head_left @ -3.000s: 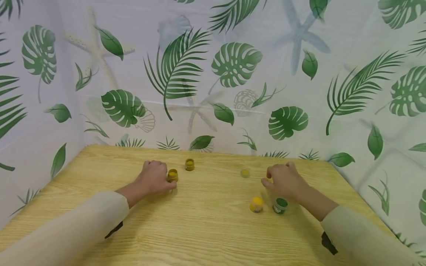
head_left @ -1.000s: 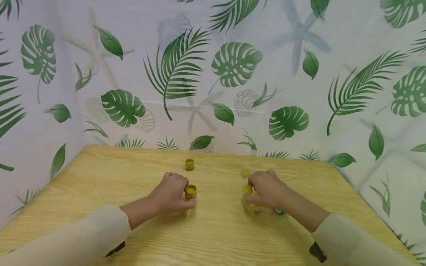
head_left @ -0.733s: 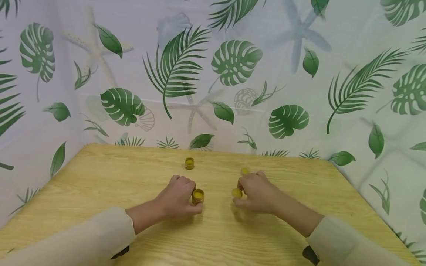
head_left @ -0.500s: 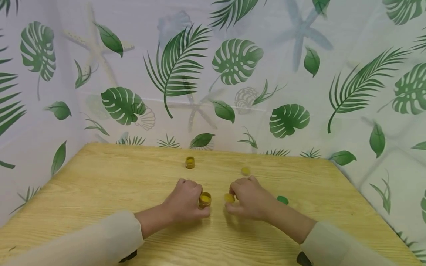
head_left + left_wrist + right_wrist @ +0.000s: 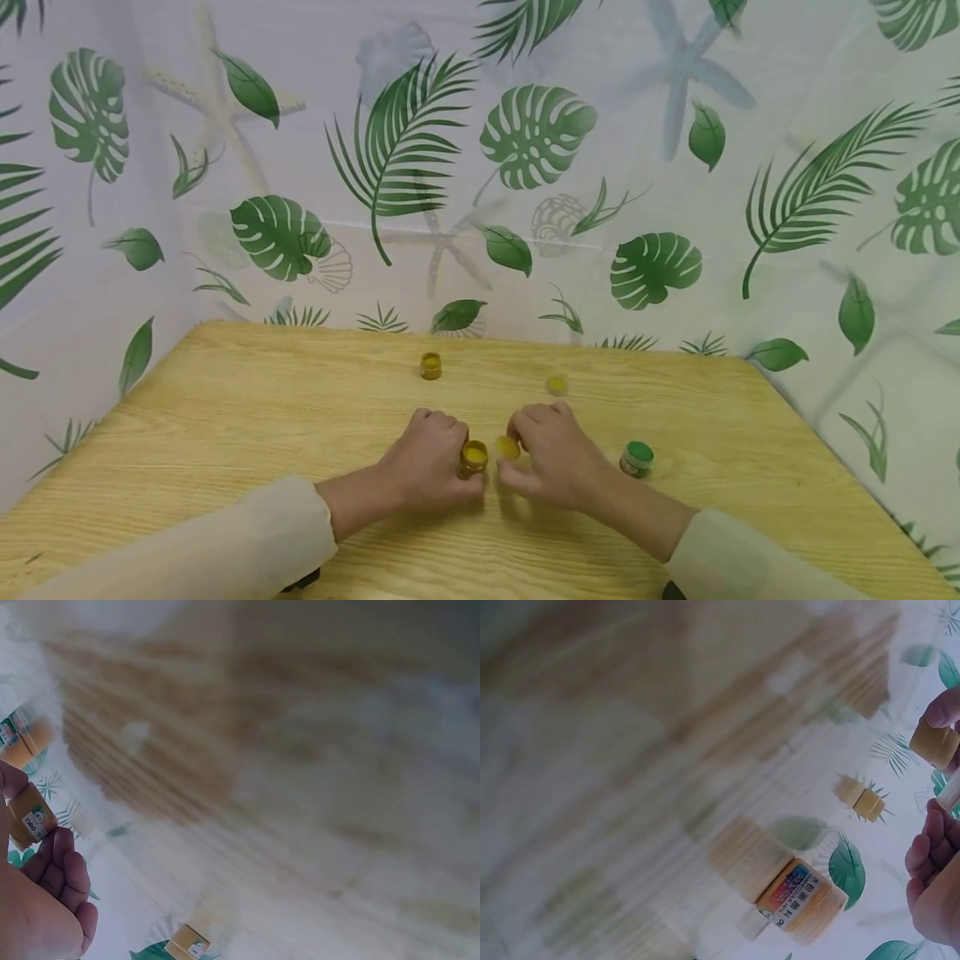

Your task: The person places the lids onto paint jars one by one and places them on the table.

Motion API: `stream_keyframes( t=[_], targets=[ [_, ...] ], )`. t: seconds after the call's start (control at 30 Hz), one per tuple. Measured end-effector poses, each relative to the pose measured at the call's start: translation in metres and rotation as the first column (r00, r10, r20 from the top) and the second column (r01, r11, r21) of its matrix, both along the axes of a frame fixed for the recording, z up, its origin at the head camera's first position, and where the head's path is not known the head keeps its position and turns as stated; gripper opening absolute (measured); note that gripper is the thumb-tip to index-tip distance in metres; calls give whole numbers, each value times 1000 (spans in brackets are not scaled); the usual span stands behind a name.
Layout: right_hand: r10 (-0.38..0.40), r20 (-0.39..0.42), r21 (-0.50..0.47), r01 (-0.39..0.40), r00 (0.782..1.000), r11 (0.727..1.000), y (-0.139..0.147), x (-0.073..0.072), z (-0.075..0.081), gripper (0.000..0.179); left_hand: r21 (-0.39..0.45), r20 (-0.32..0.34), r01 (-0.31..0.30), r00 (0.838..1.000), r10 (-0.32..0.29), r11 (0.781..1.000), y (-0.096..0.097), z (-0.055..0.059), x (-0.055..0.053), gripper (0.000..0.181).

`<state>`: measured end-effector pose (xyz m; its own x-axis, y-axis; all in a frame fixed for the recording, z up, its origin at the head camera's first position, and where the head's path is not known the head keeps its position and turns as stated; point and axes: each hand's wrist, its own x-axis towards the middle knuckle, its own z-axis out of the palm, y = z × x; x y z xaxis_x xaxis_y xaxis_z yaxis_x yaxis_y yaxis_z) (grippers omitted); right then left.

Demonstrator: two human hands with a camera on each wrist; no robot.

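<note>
My left hand (image 5: 427, 458) grips a small open paint jar (image 5: 475, 457) with dark yellow paint inside, its mouth facing up. Its printed label shows in the left wrist view, where the same jar (image 5: 33, 816) sits against the curled fingers (image 5: 69, 877). My right hand (image 5: 551, 458) pinches a translucent, yellow-stained lid (image 5: 507, 447) between thumb and fingers. In the head view, the lid is tilted close beside the jar's rim. The lid's edge (image 5: 951, 792) also shows in the right wrist view, just by the fingertips (image 5: 934, 811).
A second open yellow paint jar (image 5: 431, 366) stands at the back of the wooden table (image 5: 300, 400). Another yellow-stained lid (image 5: 557, 384) lies right of it. A green paint jar (image 5: 637, 458) stands beside my right forearm. An orange-yellow jar (image 5: 795, 896) shows in the right wrist view.
My left hand has carried the jar right and toward me; my right hand has brought the lid left. They now meet near the middle. My right hand now hides the orange-yellow jar in the head view.
</note>
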<state>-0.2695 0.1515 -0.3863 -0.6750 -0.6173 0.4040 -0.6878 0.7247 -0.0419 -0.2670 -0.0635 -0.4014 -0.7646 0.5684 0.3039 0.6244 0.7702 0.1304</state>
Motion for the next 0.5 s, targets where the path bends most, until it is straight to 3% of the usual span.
stream_keyframes(
  t=[0.5],
  targets=[
    [56,17,11,-56,998,998,-13,1,-5,21,23,-8,85,996,-85,996,1,-6,-1,29]
  ],
)
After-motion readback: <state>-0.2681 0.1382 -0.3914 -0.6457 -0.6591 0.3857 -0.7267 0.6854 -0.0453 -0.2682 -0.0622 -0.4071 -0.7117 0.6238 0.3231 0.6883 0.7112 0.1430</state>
